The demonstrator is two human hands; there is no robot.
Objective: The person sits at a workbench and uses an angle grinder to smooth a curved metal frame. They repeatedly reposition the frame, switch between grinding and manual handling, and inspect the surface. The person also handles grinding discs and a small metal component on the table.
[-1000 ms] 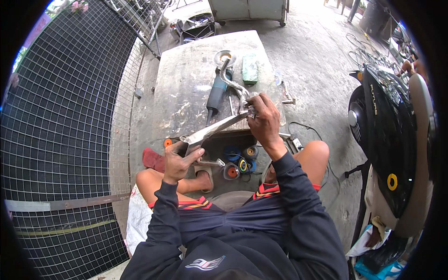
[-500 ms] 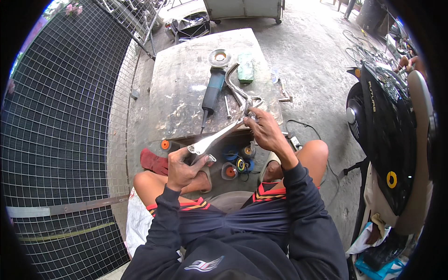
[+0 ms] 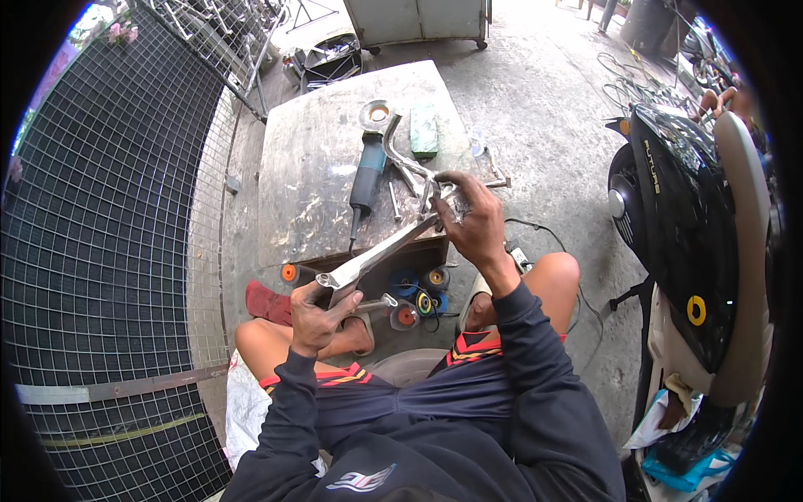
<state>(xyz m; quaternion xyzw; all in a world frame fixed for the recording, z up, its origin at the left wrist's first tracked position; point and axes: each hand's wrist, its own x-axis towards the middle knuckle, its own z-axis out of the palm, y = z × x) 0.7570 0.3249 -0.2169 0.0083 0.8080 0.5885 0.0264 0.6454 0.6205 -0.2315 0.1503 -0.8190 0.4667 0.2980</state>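
A shiny silver metal arm [image 3: 376, 253] slants across the front edge of the worn low table [image 3: 293, 167]. Around its near end, my left hand [image 3: 316, 323] is closed, with a short projecting piece beside the thumb. My right hand [image 3: 478, 224] curls its thumb and forefinger about the far end; the exact contact is partly hidden. Beyond this hand lie bent metal tubes [image 3: 405, 161], a long bolt [image 3: 395, 202] and a teal-and-black angle grinder [image 3: 366, 177] with a round disc. A green block [image 3: 424, 134] sits at the tubes' right.
Several coloured discs [image 3: 406, 315] lie on the floor between my feet. A red glove-like cloth [image 3: 266, 303] is by my left leg. On the right stand a black motorcycle [image 3: 682, 243] and a power strip [image 3: 520, 259]. A mesh fence [image 3: 109, 217] runs along the left; a wheeled cabinet [image 3: 418, 23] stands behind.
The metal arm has rolled about its length and its near end sits slightly lower and further left. My right forefinger has lifted and stretched over the far end. The view has shifted a little.
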